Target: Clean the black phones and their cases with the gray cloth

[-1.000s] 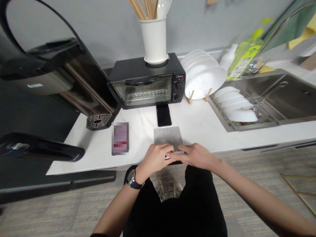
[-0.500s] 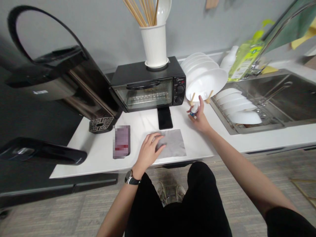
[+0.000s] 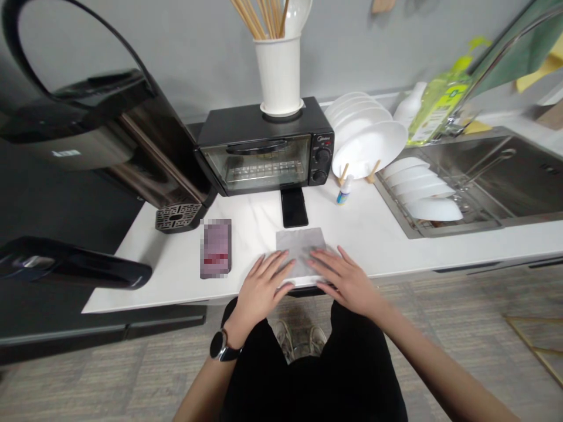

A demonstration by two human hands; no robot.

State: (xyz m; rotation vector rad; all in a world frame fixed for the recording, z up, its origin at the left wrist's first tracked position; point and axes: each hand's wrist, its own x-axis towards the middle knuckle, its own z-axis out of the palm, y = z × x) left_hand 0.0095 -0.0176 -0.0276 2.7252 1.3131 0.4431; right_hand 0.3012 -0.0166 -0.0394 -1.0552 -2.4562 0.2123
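A thin grey cloth (image 3: 301, 239) lies flat near the counter's front edge. My left hand (image 3: 264, 287) is open at its left side, fingertips over or touching its edge. From the right, my right hand (image 3: 347, 281) reaches over the cloth with fingers spread; I cannot tell how firmly either hand presses. Just behind the cloth, a black phone (image 3: 294, 208) lies partly under the front of the oven. A small white bottle with a blue label (image 3: 344, 190) stands upright by the plate rack, apart from both hands.
A black toaster oven (image 3: 264, 158) carries a white utensil cup (image 3: 279, 76). White plates (image 3: 369, 146) lean in a rack; bowls (image 3: 433, 208) sit at the sink (image 3: 523, 187). A blurred purple item (image 3: 216, 249) lies left, near a tall dark appliance (image 3: 171, 152).
My right hand has let go of the small bottle, now standing on the counter, and has moved left and nearer to the cloth. My left hand remains at the cloth's left side.
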